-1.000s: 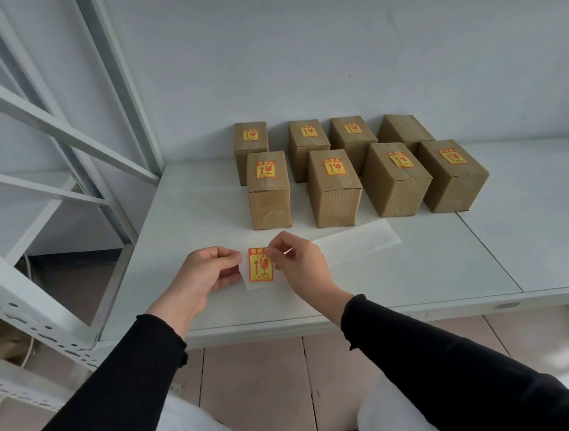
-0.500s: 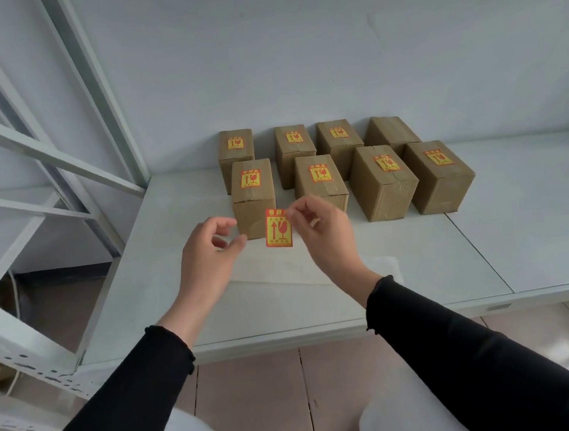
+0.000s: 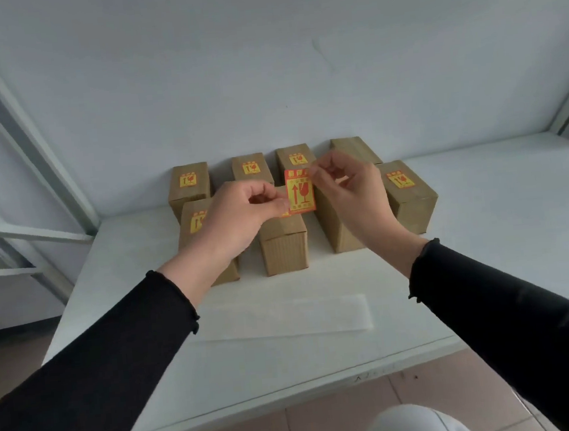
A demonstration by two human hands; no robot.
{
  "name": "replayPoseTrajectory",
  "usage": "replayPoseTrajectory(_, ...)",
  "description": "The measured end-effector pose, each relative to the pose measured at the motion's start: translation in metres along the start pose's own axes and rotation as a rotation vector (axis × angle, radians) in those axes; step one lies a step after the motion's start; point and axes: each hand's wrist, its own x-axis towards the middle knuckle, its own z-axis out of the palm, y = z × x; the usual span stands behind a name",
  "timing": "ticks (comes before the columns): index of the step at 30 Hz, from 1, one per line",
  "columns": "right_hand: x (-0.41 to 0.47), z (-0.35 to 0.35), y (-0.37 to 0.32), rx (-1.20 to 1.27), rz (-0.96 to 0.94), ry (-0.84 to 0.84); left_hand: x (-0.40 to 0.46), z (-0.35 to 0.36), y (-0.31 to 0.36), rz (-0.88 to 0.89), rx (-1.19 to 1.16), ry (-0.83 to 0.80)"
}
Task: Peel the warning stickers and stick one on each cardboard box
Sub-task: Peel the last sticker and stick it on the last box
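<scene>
Fingertips of the left hand [image 3: 242,215] and right hand [image 3: 350,192] pinch opposite corners of the peeled warning sticker [image 3: 300,191], keeping it taut above the unlabelled back box [image 3: 353,147], probably for flat placement

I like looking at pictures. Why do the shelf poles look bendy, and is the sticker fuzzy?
Head view: the wide lens curves straight things near the edges, so the rack posts lean and bow; the sticker, pinched between left hand and right hand, is slightly soft, its small print unreadable; light is even and dim, with faint shadows beside the boxes, and no glare.
</scene>
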Motion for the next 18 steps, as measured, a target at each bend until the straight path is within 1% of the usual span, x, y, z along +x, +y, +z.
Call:
replayPoseTrajectory(4,0.026,-0.02,0.021,0.064,0.071,0.016,0.036,0.025,0.015,0.028,0.059,-0.035)
replayPoseTrajectory(9,0.071,-0.039,0.054,0.197,0.26,0.05,0.095,0.06,0.026,0.037,0.071,-0.075)
replayPoseTrajectory(13,0.115,-0.054,0.088,0.031,0.278,0.091,0.153,0.09,0.027,0.007,0.052,-0.08)
replayPoseTrajectory(18,0.173,-0.071,0.131,-0.173,0.286,0.079,0.225,0.129,0.029,-0.056,-0.015,-0.094)
